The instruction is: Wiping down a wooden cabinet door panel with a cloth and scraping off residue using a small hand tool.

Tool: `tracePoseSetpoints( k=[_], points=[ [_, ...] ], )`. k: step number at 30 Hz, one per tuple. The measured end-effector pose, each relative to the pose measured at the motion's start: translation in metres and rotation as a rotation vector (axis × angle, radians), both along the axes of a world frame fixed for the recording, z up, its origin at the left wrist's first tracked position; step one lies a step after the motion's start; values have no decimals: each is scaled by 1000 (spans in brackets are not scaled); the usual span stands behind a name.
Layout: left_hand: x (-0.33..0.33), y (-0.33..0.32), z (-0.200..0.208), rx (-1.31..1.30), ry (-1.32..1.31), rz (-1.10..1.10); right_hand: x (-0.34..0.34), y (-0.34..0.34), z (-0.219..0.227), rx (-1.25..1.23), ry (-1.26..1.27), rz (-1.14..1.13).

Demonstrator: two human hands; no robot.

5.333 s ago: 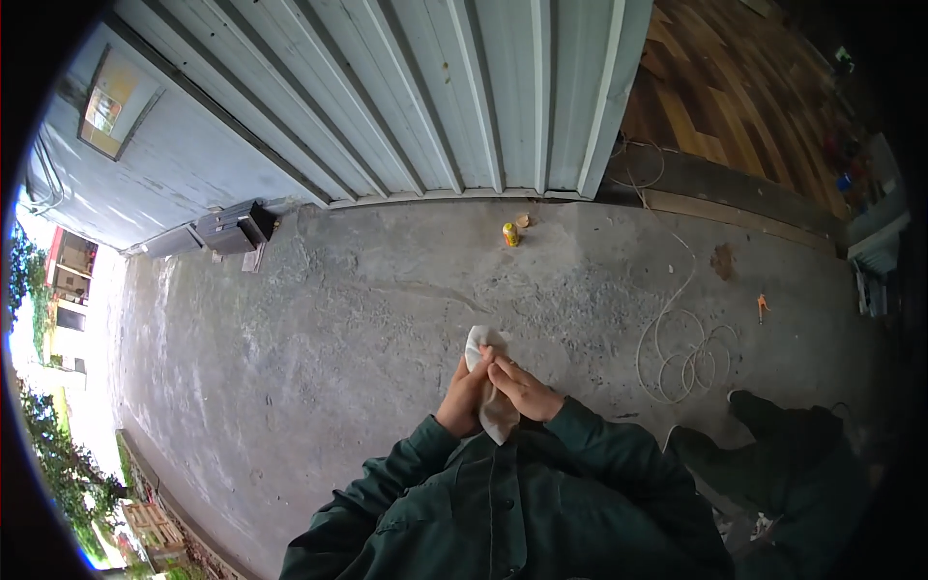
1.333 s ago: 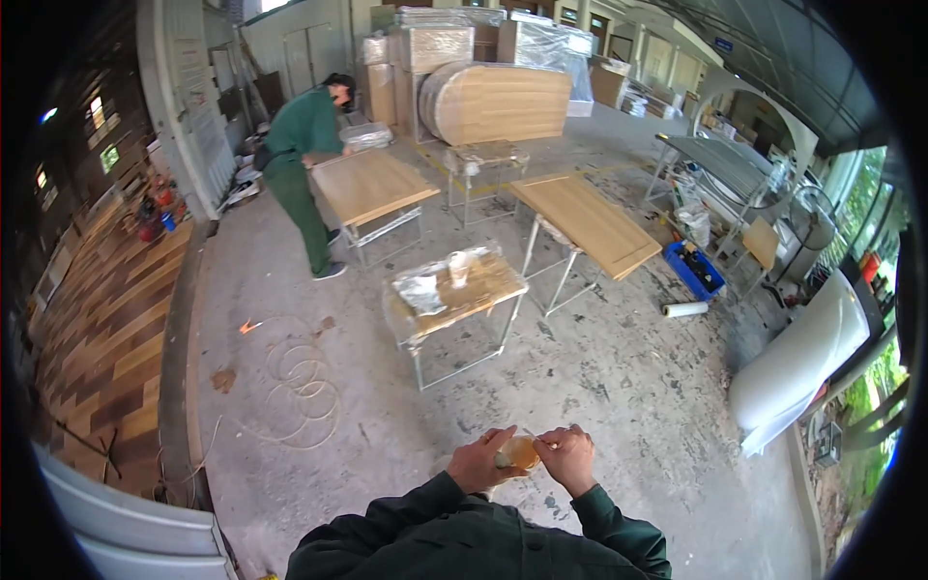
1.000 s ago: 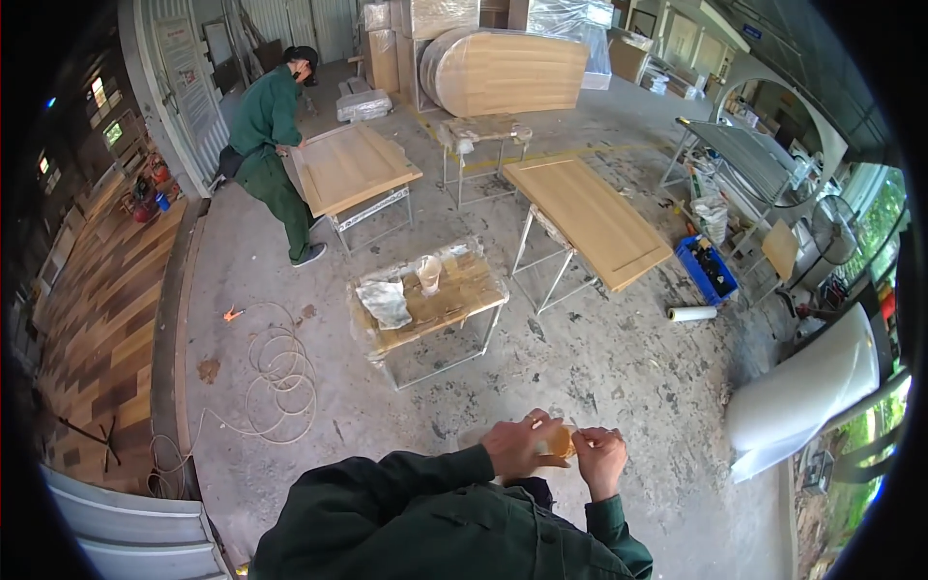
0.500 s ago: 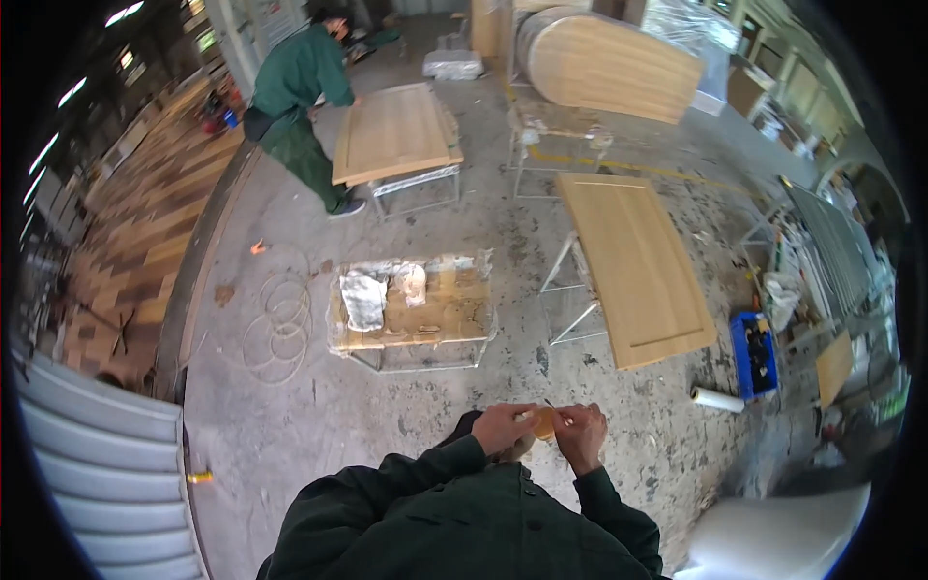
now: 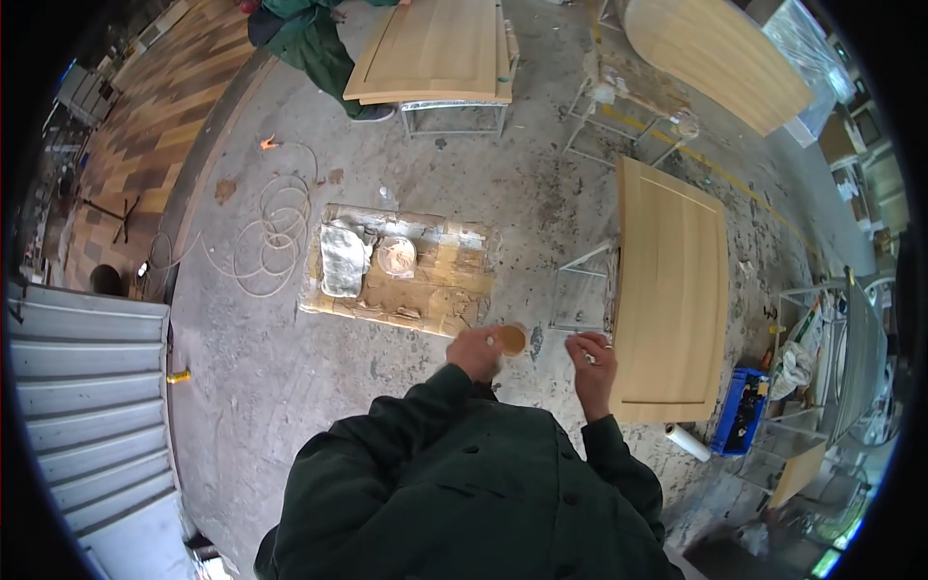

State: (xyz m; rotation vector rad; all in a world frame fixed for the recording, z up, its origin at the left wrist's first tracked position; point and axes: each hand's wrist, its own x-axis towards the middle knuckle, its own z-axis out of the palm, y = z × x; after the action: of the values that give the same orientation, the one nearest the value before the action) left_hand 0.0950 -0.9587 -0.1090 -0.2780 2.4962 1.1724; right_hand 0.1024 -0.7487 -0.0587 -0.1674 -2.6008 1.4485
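My left hand (image 5: 474, 354) is closed on the edge of a small round orange-brown disc (image 5: 511, 338), held out in front of my chest. Whether the disc is flat or a shallow cup I cannot tell. Apart from it, my right hand (image 5: 593, 360) is raised with its fingers drawn together; a tiny pale bit shows at them, too small to name. Beyond my left hand stands a low, worn bench (image 5: 445, 280) with a folded white cloth (image 5: 343, 259) and a tub of pale paste (image 5: 396, 256) on it. A wooden door panel (image 5: 672, 300) lies just right of my right hand.
Ahead, a co-worker in green (image 5: 314, 53) stands beside another wooden panel (image 5: 435, 48) on a metal stand. A coiled hose (image 5: 280, 232) lies on the floor at left. At right are a blue crate (image 5: 742, 411) and a white roll (image 5: 687, 443).
My hands, together at the disc before, have come apart. The disc stays with my left hand while my right has moved off to the right. The view has tipped further down.
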Motion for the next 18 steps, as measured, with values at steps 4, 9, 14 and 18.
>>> tracePoseSetpoints(
  k=[4,9,14,18],
  points=[
    [-49,-18,-66,-141,1,302,-37,47,-12,-5,-9,-120],
    [-99,-48,-125,-50,-178,601,-44,87,-27,-56,-233,-220],
    [-137,-52,-160,-15,-88,841,-41,108,-40,-48,-365,-207],
    [-163,-49,-175,-21,-95,883,-64,103,-27,-44,-384,-178]
  ],
)
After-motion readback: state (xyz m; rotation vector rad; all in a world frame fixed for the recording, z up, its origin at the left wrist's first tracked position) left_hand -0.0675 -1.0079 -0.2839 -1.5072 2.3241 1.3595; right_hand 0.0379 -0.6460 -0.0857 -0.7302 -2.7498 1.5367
